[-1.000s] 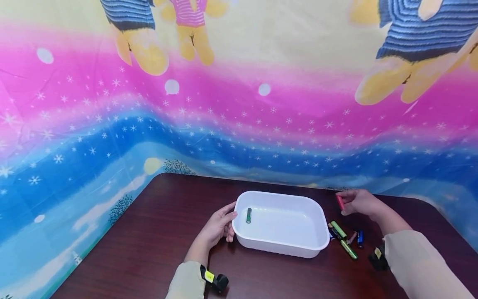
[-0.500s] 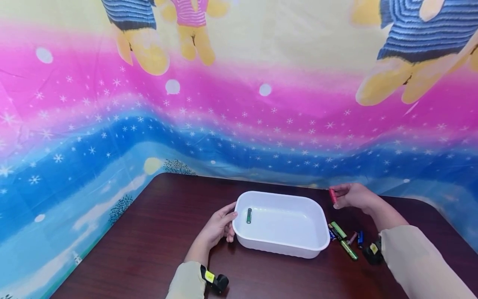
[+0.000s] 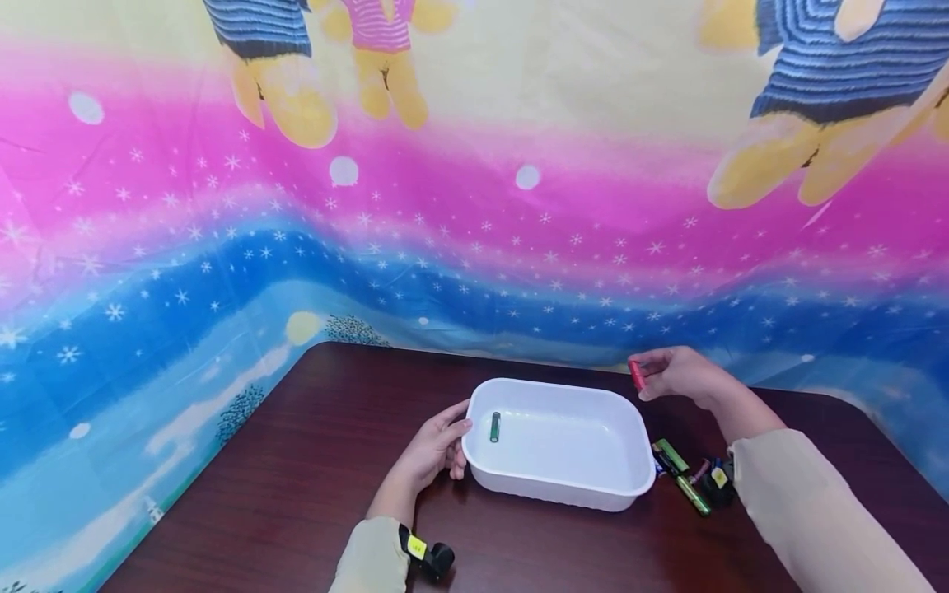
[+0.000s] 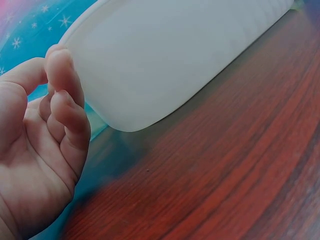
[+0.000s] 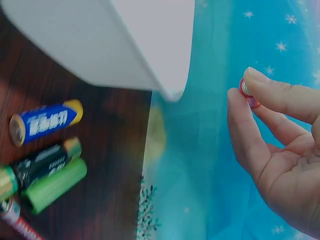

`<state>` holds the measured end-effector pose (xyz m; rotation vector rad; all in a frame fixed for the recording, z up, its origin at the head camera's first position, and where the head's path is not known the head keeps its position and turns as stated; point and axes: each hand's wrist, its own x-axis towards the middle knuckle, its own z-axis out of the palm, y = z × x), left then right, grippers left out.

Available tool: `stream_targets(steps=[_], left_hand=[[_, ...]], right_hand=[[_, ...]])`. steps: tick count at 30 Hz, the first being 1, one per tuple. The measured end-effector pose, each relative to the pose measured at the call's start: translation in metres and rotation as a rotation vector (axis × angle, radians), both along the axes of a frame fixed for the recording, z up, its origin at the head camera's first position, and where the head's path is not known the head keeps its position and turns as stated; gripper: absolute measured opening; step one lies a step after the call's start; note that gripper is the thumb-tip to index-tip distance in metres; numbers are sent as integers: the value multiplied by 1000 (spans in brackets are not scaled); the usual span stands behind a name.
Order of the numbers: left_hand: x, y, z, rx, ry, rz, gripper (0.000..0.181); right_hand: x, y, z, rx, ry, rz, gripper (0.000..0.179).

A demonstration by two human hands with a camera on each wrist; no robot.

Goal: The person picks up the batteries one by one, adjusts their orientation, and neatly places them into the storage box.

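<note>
A white plastic tub [image 3: 567,445] stands on the dark wood table, with one green battery [image 3: 494,427] lying inside near its left end. My left hand [image 3: 430,449] grips the tub's left rim, thumb on top and the other fingers outside. Raised beyond the tub's far right corner, my right hand [image 3: 684,377] pinches a red battery [image 3: 637,375] between thumb and fingertips. In the right wrist view only one end of that battery [image 5: 245,88] shows; the fingers hide most of it.
Several loose batteries lie right of the tub: a light green one [image 5: 55,185], a blue one [image 5: 46,122], a black one [image 5: 47,162] and a red one [image 5: 22,227] among them. A printed cloth [image 3: 445,247] hangs behind the table. Each wrist carries a small black camera [image 3: 430,560].
My right hand has moved left and away from me with the red battery, rising toward the tub's far right corner. The left hand and the tub have stayed put.
</note>
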<state>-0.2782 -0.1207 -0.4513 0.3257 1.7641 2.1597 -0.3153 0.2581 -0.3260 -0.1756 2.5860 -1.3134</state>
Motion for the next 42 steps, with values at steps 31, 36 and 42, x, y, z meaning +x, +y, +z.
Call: stream_targets(steps=[31,36,42], left_hand=[[-2,2,0,3,10,10,59],[-2,2,-1,10,4,2,58],[-2,2,-2,17,5,5,57]], right_hand=[[-34,-70,-17,-145,-96,79,68],[-39,-75,-26,-207,-126,91,68],[-42,-82,-34,-253,-96,246,66]])
